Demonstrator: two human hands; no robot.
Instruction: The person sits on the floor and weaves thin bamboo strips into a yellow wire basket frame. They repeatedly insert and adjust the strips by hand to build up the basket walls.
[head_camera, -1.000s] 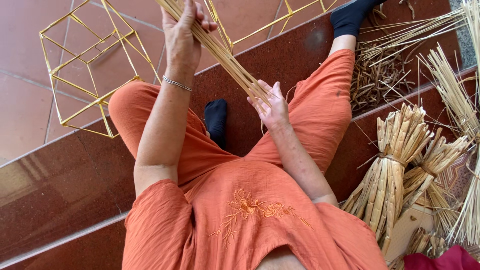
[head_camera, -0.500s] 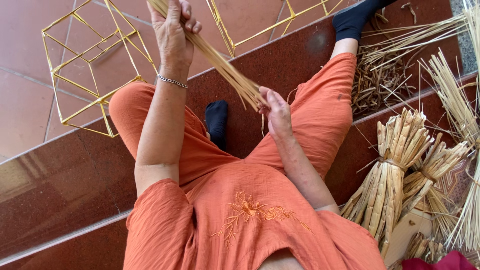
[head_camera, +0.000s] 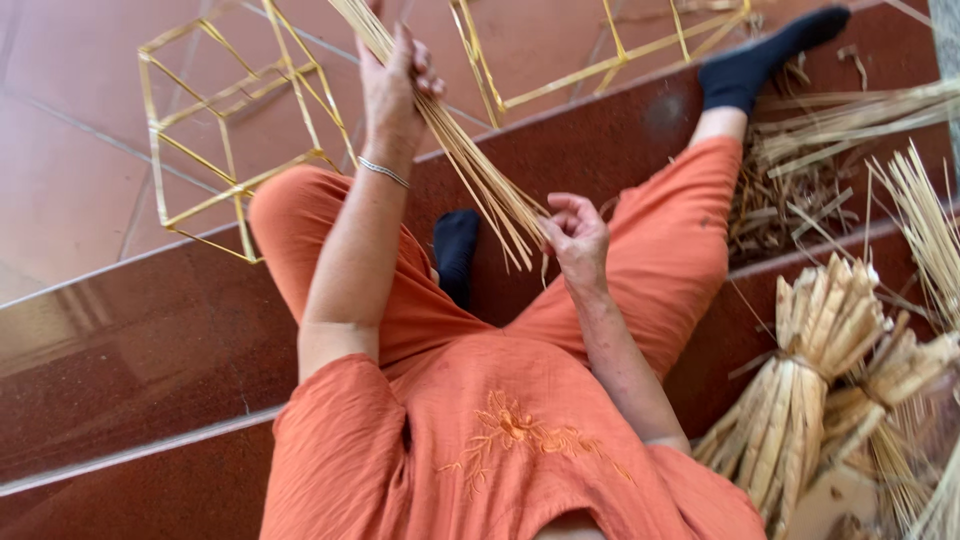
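I sit on red-brown steps in orange clothes, legs stretched out ahead. My left hand (head_camera: 395, 85) is raised and shut around a thin bundle of pale straws (head_camera: 470, 160), which slants down to the right across my lap. My right hand (head_camera: 575, 235) is at the bundle's lower ends, thumb and fingertips curled onto the straw tips. The upper ends of the straws run out of the top of the view.
A yellow geometric straw frame (head_camera: 240, 150) lies on the tiles to the left, and another frame (head_camera: 600, 60) lies at the top. Tied straw sheaves (head_camera: 800, 390) stand at the right, with loose straw scraps (head_camera: 800, 190) beside my right leg.
My right hand has slid down from under the bundle to its lower tips and curled its fingers. My left hand keeps its hold up high.
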